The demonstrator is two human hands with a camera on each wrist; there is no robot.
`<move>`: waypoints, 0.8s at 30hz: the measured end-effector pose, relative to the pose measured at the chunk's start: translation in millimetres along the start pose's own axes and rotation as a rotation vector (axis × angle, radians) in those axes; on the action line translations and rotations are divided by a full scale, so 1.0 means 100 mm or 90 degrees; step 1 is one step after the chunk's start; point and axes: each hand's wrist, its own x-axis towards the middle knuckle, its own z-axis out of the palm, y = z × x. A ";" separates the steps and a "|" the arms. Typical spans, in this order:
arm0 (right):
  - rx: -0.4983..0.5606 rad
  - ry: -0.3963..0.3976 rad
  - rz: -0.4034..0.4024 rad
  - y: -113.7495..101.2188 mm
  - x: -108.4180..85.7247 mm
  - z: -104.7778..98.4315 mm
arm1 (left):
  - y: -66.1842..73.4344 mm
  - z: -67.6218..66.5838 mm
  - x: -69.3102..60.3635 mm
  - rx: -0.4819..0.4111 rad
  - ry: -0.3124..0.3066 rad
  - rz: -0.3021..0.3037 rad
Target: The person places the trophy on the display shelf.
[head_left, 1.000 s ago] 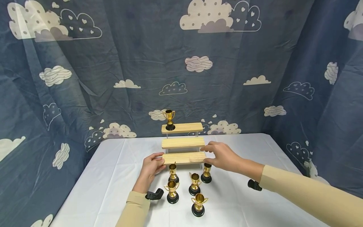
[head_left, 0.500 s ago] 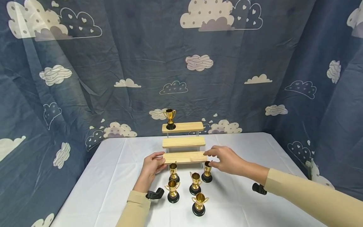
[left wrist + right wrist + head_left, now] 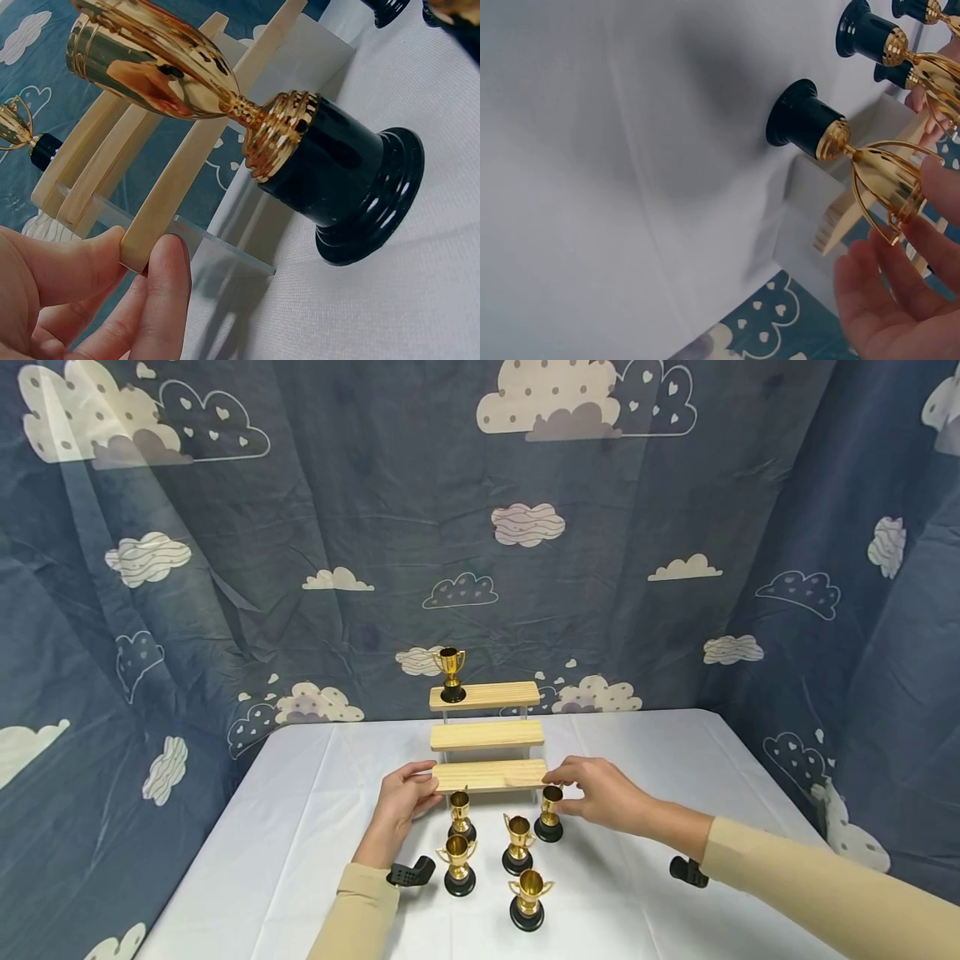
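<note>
In the head view my left hand (image 3: 401, 799) pinches the left end of the lowest wooden shelf board (image 3: 491, 775), part of a three-tier stand. The left wrist view shows thumb and fingers on the board's end (image 3: 146, 232). My right hand (image 3: 600, 791) has its thumb and fingers about the rim of a gold trophy cup (image 3: 889, 176), whose black base (image 3: 802, 120) stands on the tablecloth. Close by my left hand is another trophy cup (image 3: 460, 814), partly in front of the lowest board. A trophy cup (image 3: 451, 672) stands upright on the top board's left end.
More gold trophy cups stand in front of the stand: one in the middle (image 3: 518, 842), one nearer left (image 3: 457, 864), one nearest (image 3: 528, 897). The middle board (image 3: 487, 735) lies between the other two. A dark cloud-patterned curtain (image 3: 375, 635) hangs behind the white table (image 3: 300, 860).
My right hand has come down from the right end of the lower boards to the right-hand trophy cup's rim. My left hand keeps its hold on the lowest board.
</note>
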 end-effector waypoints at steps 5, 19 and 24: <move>0.009 0.008 0.018 0.00 -0.01 0.04 | -0.01 0.00 0.00 0.002 0.001 0.000; 0.039 0.041 0.032 0.01 -0.02 0.12 | -0.01 0.01 0.01 -0.001 0.004 -0.008; 0.044 0.046 0.034 0.00 -0.01 0.12 | 0.00 0.01 0.02 0.002 0.004 -0.004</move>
